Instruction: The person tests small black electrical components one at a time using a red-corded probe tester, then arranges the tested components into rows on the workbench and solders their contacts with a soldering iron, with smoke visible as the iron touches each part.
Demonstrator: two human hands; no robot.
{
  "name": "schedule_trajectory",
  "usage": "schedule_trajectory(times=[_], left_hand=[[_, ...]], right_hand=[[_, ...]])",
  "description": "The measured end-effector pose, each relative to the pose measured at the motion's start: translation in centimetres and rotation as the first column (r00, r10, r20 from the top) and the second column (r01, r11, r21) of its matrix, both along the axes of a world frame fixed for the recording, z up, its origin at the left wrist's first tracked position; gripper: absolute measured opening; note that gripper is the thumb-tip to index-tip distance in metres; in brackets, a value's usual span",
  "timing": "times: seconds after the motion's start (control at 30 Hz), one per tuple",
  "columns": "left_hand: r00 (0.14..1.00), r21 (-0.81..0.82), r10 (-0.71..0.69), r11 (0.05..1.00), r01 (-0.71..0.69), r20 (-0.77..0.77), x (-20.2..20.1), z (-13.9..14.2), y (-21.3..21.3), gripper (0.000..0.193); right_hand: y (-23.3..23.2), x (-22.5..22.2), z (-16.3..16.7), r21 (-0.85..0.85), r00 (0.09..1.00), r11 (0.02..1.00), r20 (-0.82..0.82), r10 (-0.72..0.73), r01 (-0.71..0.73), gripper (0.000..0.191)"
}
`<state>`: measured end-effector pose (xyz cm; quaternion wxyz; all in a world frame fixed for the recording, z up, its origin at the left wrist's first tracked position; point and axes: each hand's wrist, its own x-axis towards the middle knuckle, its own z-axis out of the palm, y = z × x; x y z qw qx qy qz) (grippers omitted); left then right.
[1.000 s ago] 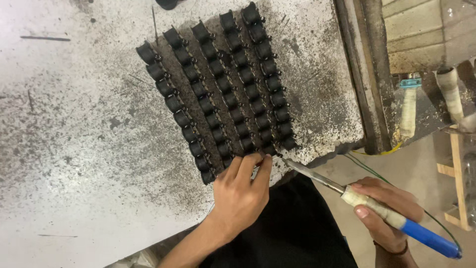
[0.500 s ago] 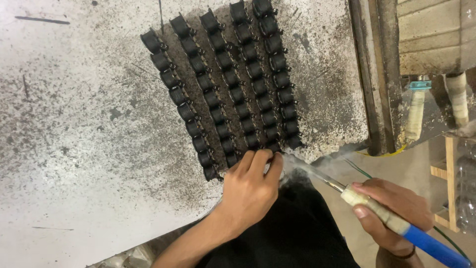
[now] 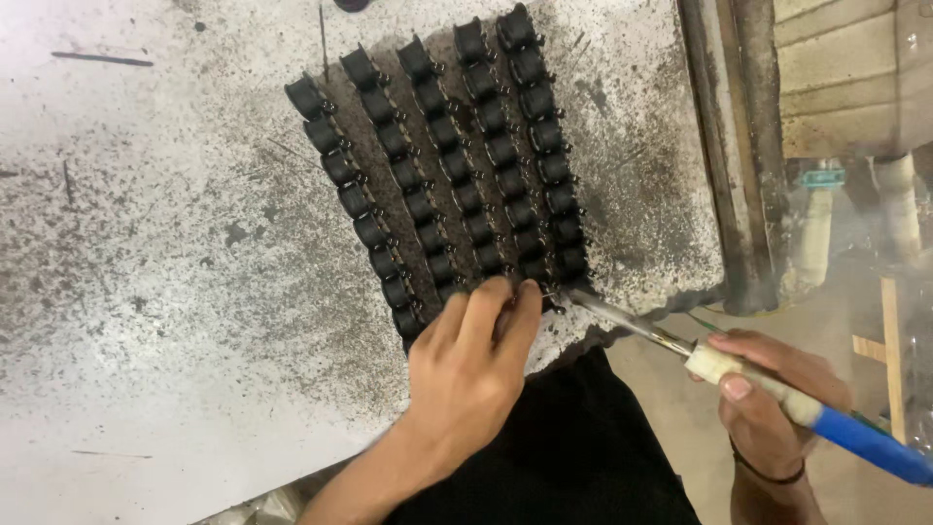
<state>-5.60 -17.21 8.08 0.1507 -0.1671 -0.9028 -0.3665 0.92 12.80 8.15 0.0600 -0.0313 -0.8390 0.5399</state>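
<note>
**A:** How far along does the work look?

**B:** Hard to judge. The black parts (image 3: 447, 165) lie in five slanted rows on the desk (image 3: 146, 243), and the tip of the soldering iron (image 3: 777, 399) touches the row end at about 5 o'clock of the block, right at the near edge. Which parts are already soldered I cannot tell; the joints are too small to see. If the work runs toward the near edge, this row is at its last part.

**A:** And the hands?

**B:** The left hand (image 3: 466, 379) rests on the desk edge with its fingers curled down onto the nearest parts, pressing or pinching something tiny beside the tip; I cannot see what. The right hand (image 3: 768, 408) is closed around the iron's pale collar, the blue handle running off toward 4 o'clock.

**A:** What else is around?

**B:** The desk top is pale and heavily speckled with dark scorch marks, thickest under the parts. At 3 o'clock a dark metal rail (image 3: 729, 146) runs along the desk's side; beyond it stand a white bottle with a teal cap (image 3: 812, 233) and some wooden pieces (image 3: 889, 360). Black cloth (image 3: 573, 457) lies just below the edge.

**A:** Anything in the way?

**B:** The left fingers sit very near the hot tip, and they hide the closest parts.
</note>
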Motion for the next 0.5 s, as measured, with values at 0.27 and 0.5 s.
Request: schedule_trajectory(times=[0.27, 0.5], left_hand=[[0.990, 0.009, -0.075, 0.997, 0.074, 0.124, 1.0, -4.3, 1.6, 0.039], [0.981, 0.025, -0.111, 0.994, 0.109, 0.157, 0.6, -4.5, 3.1, 0.033]], right_hand=[[-0.6, -0.7, 0.2, 0.117, 0.998, 0.993, 0.059, 0.026, -0.032, 0.042], [-1.9, -2.9, 2.3, 0.472, 0.829, 0.792, -0.196, 0.523, -0.388, 0.015]])
